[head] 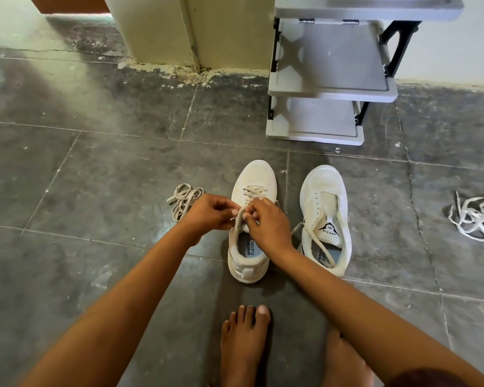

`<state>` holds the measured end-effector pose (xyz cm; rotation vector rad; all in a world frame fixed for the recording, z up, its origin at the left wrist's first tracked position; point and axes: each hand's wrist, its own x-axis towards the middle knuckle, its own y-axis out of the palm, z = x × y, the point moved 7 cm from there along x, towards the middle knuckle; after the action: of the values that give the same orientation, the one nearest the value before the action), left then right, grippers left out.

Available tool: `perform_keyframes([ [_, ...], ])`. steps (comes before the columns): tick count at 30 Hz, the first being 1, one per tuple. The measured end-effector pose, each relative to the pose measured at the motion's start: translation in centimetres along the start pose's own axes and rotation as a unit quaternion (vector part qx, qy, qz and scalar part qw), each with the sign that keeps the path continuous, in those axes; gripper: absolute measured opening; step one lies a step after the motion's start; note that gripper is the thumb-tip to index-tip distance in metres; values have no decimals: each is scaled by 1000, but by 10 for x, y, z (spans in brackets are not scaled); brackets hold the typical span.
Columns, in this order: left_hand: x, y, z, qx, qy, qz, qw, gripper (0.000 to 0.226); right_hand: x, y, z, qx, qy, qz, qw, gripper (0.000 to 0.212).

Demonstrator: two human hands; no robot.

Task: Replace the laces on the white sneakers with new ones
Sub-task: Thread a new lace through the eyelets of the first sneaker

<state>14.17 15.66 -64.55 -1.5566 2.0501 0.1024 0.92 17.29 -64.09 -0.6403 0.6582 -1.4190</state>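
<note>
Threading a beige lace (253,190) into a white sneaker (253,174) on a grey tiled floor (95,177).
Reaching forward with both forearms, wrists turned inward; pinching the lace above the tongue with curled fingers of left hand (211,212) and right hand (266,223). Flanked by an unlaced second sneaker (326,185) just beside, a spare lace bundle (183,201) left, white laces (475,219) far right.

"SPEED" marks the unlaced sneaker's tongue (329,232); the other sneaker's insole (250,248) reads "SPEED FLEXIBL".
</note>
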Motion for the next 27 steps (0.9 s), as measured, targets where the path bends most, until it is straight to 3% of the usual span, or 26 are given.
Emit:
perform_keyframes([
  [4,3,2,-7,65,34,-34,997,11,3,-4,-6,55,11,19,998,49],
  [7,5,8,-15,237,82,-64,966,14,-1,-4,-13,-124,-46,35,991,65],
  [10,3,-2,-18,255,100,-125,954,14,-9,-4,-17,-208,-92,28,973,64],
  [14,-11,-1,-20,148,119,-164,968,16,-5,-5,-14,-199,-103,37,974,62],
  [16,-7,-20,-40,-42,87,-171,980,19,-5,-6,-14,-199,-105,35,974,62],
  [19,-21,-52,-81,-280,154,-150,936,27,-10,-7,-20,-190,-103,25,976,64],
  [20,-35,-39,-71,-271,162,-142,938,29,-10,-7,-22,-182,-96,24,978,67],
  [21,-42,-29,-63,-254,182,-164,936,31,-11,-8,-25,-174,-83,25,981,72],
  [22,-56,-20,-46,-26,166,-237,957,31,-11,-8,-28,-168,-68,27,983,77],
  [24,-34,9,-9,251,127,-203,938,30,-9,-8,-32,-155,-45,35,986,86],
  [25,-4,7,4,341,103,-132,925,40,-9,-8,-33,-147,-42,41,987,87],
  [26,25,-4,-7,265,59,-71,960,46,-8,-7,-33,-139,-42,47,988,88],
  [27,35,-11,-9,265,18,-62,962,45,-7,-6,-33,-133,-43,54,989,88],
])
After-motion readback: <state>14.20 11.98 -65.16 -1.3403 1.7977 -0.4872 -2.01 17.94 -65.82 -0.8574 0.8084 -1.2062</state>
